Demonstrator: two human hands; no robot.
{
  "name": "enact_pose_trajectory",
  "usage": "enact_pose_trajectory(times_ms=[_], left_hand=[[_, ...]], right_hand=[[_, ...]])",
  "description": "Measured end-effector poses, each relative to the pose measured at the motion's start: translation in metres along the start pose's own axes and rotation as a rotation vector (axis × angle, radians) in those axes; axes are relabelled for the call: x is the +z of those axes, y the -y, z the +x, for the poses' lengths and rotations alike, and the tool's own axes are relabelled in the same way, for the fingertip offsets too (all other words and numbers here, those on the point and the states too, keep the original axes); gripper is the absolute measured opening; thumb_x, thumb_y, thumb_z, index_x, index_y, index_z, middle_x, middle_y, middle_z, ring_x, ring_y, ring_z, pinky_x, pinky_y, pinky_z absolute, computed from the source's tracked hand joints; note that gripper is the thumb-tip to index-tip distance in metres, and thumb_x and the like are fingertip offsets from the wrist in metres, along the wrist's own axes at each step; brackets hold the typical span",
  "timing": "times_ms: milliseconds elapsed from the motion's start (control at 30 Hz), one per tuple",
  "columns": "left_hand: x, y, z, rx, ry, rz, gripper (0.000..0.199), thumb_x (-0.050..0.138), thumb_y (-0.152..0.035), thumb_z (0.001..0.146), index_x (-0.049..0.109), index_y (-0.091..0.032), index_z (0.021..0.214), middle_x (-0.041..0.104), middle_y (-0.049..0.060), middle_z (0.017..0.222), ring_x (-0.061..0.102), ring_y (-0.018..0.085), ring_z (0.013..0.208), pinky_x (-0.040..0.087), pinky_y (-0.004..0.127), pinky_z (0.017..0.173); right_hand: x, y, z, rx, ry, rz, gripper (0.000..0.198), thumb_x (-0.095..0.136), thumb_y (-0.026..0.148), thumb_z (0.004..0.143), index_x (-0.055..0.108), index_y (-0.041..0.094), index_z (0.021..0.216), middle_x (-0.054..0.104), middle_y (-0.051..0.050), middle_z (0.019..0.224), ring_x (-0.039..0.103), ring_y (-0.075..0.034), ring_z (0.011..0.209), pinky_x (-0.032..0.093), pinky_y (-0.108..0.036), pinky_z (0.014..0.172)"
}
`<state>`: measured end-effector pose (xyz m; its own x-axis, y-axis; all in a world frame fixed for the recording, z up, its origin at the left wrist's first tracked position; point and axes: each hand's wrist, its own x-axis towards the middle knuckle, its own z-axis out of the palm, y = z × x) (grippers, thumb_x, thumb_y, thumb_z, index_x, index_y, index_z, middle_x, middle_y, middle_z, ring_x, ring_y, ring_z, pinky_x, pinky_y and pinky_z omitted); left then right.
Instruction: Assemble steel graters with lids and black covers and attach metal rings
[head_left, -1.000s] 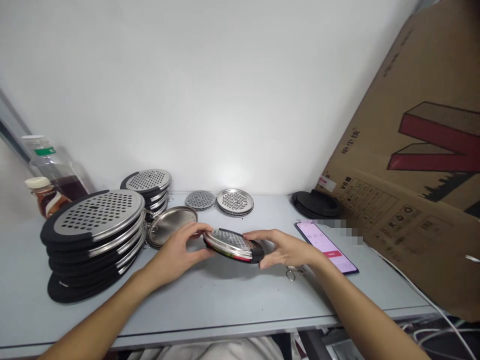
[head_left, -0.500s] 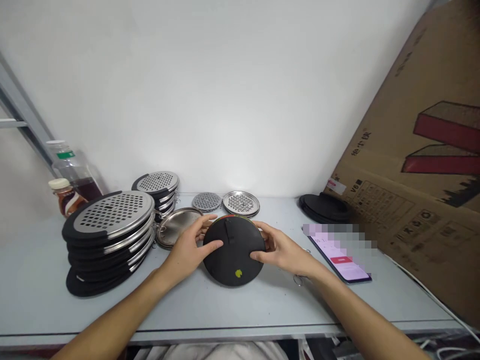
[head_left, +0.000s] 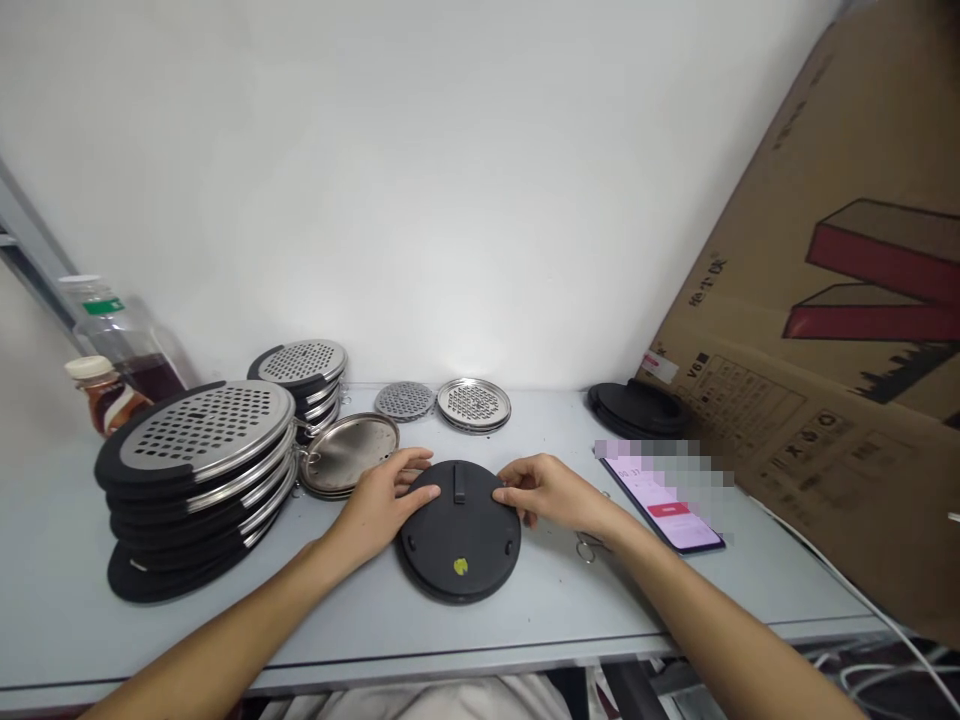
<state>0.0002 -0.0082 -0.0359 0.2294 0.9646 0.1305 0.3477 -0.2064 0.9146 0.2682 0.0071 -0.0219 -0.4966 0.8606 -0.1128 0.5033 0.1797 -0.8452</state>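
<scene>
1 black disc [head_left: 460, 533] lies between left hand [head_left: 381, 503] and right hand [head_left: 546, 492], each grip holding its edge.

Apparently a workshop: worktable [head_left: 352, 615], stacks of matching perforated discs [head_left: 202, 470], loose metal discs [head_left: 474, 403], large carton [head_left: 757, 330]

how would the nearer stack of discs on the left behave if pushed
The stack of discs may come apart, since its layers sit out of line. They're probably stiff, given several shiny, metal-looking rims. Toppling whole seems less likely, as it looks broad.
</scene>
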Motion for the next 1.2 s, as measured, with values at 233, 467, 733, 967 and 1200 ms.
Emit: enact_pose_trajectory(times_ms=[233, 467, 733, 967, 1200], left_hand=[[-0.003, 0.002, 0.001, 0.024, -0.007, 0.021, 0.04, 0.063, -0.042, 0.085, 0.059, -0.019, 0.116, 0.064, 0.01, 0.123, 0.063, 0.024, 0.113, 0.05, 0.04, 0.102], [-0.007, -0.007, -0.006, 0.214, -0.031, 0.349, 0.025, 0.057, -0.041, 0.09, 0.066, -0.025, 0.106, 0.066, 0.004, 0.116, 0.062, 0.024, 0.107, 0.05, 0.04, 0.096], [-0.006, -0.011, -0.005, 0.364, -0.012, 0.503, 0.019, 0.051, -0.034, 0.094, 0.068, -0.025, 0.098, 0.066, 0.004, 0.111, 0.061, 0.022, 0.103, 0.048, 0.038, 0.092], [0.025, -0.052, 0.008, 0.542, 0.22, 0.63, 0.02, 0.052, -0.023, 0.092, 0.071, -0.024, 0.097, 0.07, 0.005, 0.1, 0.06, 0.023, 0.098, 0.046, 0.039, 0.092], [0.113, -0.082, 0.046, 0.3, 0.451, 0.679, 0.016, 0.065, -0.031, 0.081, 0.076, -0.022, 0.087, 0.074, 0.01, 0.089, 0.067, 0.03, 0.089, 0.049, 0.04, 0.08]], right_hand=[[-0.032, -0.004, -0.004, 0.016, -0.22, 0.009, 0.039, 0.06, 0.042, 0.084, 0.066, 0.012, 0.108, 0.067, -0.005, 0.071, 0.058, -0.013, 0.054, 0.046, -0.024, 0.047], [-0.071, -0.018, -0.02, 0.132, -0.215, -0.499, 0.023, 0.062, 0.015, 0.069, 0.071, 0.016, 0.091, 0.071, -0.005, 0.081, 0.062, -0.016, 0.066, 0.044, -0.024, 0.059], [-0.081, -0.02, -0.03, 0.159, -0.129, -0.549, 0.02, 0.064, 0.016, 0.067, 0.069, 0.02, 0.086, 0.071, -0.003, 0.083, 0.061, -0.016, 0.065, 0.041, -0.024, 0.056], [-0.075, -0.022, -0.041, 0.107, -0.103, -0.63, 0.022, 0.063, 0.014, 0.066, 0.075, 0.024, 0.081, 0.07, -0.002, 0.079, 0.062, -0.018, 0.069, 0.041, -0.024, 0.061], [-0.071, -0.024, -0.039, 0.079, 0.001, -0.658, 0.03, 0.06, 0.011, 0.061, 0.076, 0.025, 0.083, 0.072, 0.0, 0.077, 0.062, -0.017, 0.067, 0.04, -0.023, 0.06]])
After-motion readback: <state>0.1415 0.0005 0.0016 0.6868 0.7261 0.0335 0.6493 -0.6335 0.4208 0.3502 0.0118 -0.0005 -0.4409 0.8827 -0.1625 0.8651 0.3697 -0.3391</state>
